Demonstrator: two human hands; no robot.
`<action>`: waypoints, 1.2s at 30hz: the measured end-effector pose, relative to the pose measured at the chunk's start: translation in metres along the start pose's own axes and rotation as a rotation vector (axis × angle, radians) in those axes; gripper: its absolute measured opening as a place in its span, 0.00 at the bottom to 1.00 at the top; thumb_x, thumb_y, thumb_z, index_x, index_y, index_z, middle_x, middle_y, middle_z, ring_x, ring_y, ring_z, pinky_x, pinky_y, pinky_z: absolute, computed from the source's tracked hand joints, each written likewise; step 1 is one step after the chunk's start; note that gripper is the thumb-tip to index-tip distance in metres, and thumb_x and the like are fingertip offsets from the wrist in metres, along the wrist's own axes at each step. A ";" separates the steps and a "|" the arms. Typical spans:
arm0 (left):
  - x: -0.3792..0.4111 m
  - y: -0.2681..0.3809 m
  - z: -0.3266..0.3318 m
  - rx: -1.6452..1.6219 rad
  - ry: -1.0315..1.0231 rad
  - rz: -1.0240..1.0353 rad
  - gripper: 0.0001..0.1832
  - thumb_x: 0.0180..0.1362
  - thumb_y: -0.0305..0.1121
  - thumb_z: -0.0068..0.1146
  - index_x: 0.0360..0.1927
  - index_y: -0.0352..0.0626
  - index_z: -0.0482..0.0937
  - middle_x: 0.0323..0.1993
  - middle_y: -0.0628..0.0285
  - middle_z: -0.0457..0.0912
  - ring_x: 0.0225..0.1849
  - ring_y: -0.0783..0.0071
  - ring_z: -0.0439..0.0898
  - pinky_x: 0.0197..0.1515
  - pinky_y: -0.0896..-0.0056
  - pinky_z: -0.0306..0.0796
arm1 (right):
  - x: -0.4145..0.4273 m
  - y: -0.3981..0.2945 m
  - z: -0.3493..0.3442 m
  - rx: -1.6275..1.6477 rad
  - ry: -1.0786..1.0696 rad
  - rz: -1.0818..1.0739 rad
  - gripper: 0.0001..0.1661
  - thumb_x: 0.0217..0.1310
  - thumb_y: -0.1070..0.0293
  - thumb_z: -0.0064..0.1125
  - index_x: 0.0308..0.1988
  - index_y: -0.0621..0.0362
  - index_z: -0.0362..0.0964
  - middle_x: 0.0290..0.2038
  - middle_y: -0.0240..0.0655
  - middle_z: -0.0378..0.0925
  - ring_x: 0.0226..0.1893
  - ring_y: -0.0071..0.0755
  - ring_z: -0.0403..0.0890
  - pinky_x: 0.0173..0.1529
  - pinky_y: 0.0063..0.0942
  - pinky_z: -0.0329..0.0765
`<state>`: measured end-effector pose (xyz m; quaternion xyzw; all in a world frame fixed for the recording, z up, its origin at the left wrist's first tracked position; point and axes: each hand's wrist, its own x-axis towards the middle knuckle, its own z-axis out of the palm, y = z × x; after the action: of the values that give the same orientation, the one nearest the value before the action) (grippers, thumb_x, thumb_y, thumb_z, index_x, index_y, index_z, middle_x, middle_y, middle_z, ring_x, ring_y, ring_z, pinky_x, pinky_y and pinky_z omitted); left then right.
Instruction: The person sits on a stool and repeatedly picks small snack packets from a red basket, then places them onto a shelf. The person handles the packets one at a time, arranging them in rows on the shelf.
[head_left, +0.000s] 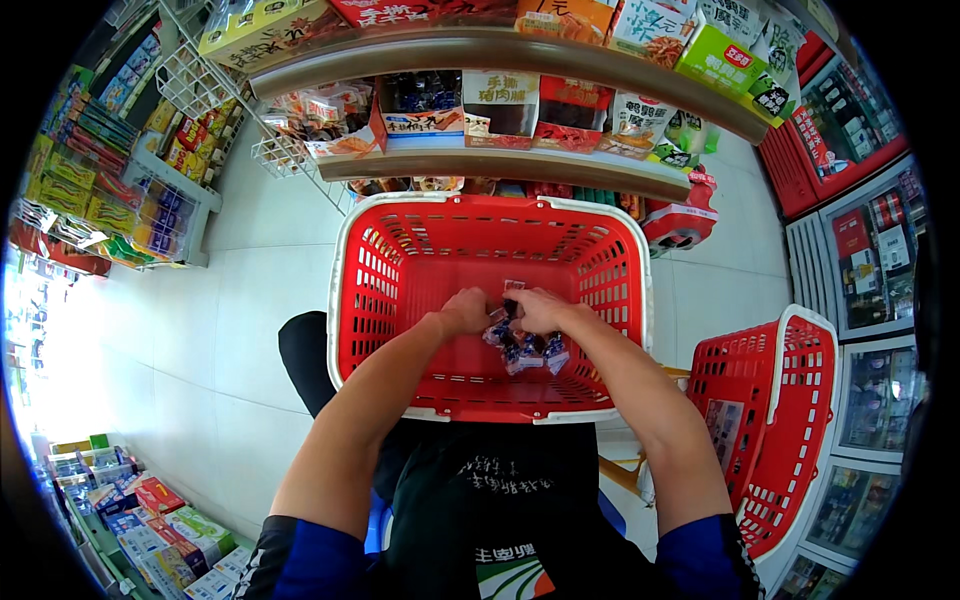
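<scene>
A red plastic shopping basket (487, 405) with a white rim is before me, at my lap. Both my hands reach down inside it. Several small wrapped snack packets (529, 351), dark with blue and white, lie on its floor, right of the middle. My left hand (469, 309) is at the left edge of these packets, its fingers curled and partly hidden. My right hand (538, 309) is over the upper packets, its fingers pointing left, near a small packet with a red and white end. Whether either hand grips a packet cannot be made out.
Snack shelves (510, 166) with bags and open boxes stand just beyond the basket. A second red basket (799, 420) is at the right, before glass-fronted coolers (877, 405). A wire rack (196, 86) is at the upper left, and boxed goods (169, 525) are at the lower left.
</scene>
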<state>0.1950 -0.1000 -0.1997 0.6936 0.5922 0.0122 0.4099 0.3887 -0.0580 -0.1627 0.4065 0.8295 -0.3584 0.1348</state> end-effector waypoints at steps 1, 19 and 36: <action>-0.009 0.007 -0.010 -0.053 0.030 0.030 0.18 0.57 0.47 0.64 0.38 0.41 0.87 0.34 0.47 0.87 0.42 0.55 0.86 0.48 0.56 0.78 | -0.002 0.000 -0.007 0.011 -0.037 -0.021 0.21 0.56 0.59 0.68 0.48 0.56 0.81 0.44 0.46 0.84 0.48 0.48 0.83 0.53 0.45 0.78; -0.120 0.073 -0.157 -0.614 0.567 0.257 0.09 0.67 0.27 0.57 0.45 0.31 0.79 0.33 0.61 0.85 0.36 0.79 0.83 0.40 0.74 0.77 | -0.051 -0.096 -0.146 0.827 0.563 -0.458 0.12 0.65 0.64 0.66 0.41 0.63 0.83 0.27 0.29 0.82 0.26 0.16 0.78 0.32 0.21 0.76; -0.085 0.068 -0.215 0.451 1.113 0.401 0.33 0.55 0.33 0.65 0.64 0.36 0.69 0.65 0.47 0.69 0.69 0.48 0.65 0.69 0.49 0.62 | 0.009 -0.141 -0.237 -0.087 1.161 -0.753 0.09 0.61 0.73 0.62 0.42 0.62 0.81 0.33 0.48 0.84 0.32 0.51 0.84 0.37 0.38 0.80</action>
<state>0.1172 -0.0489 0.0223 0.7503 0.5631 0.3226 -0.1261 0.2906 0.0561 0.0689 0.2112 0.8657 -0.0716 -0.4482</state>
